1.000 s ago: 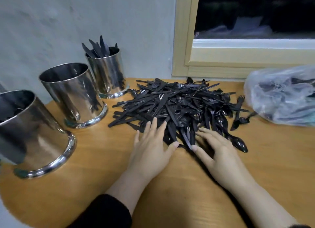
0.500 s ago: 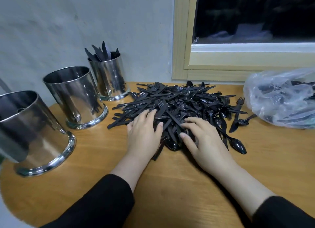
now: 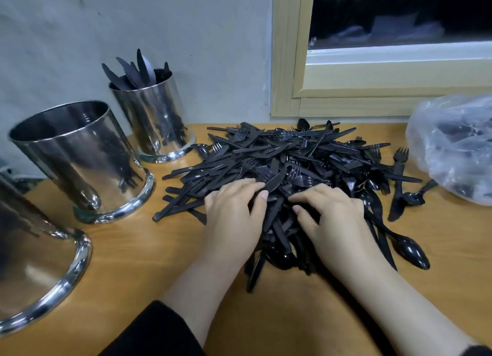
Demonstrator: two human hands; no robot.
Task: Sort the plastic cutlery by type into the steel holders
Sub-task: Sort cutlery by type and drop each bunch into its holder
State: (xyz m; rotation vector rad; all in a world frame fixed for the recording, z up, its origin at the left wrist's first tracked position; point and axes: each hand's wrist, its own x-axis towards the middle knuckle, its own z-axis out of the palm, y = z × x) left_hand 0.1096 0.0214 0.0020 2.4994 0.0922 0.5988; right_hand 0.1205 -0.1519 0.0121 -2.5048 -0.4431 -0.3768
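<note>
Nearest the camera, both hands have moved up off the bare wooden tabletop [image 3: 133,262] and onto the near edge of the heap of black plastic cutlery [image 3: 292,164]; a second ago they lay flat at its foot, fingers straight. Now the left hand [image 3: 234,217] rests palm-down on the heap at about 7 o'clock of its middle, fingers loosely bent over knife handles, pinching nothing that can be made out. The right hand [image 3: 335,222], at about 5 o'clock, has its fingers curled down into the pieces; whether they hold one piece I cannot tell. This reads as the start of a rummage for the next pick, with no piece lifted yet. A lone spoon [image 3: 410,249] lies just right of the right wrist. At 9 o'clock from the heap stand three steel holders: the nearest holder [image 3: 40,262] is cut off by the frame edge, the middle holder [image 3: 80,153] looks empty, and the far holder [image 3: 154,116] at 11 o'clock carries a few knives [image 3: 135,73]. So sorting has barely begun. At 3 o'clock sits a clear plastic bag [image 3: 452,148] with more dark cutlery inside.
</note>
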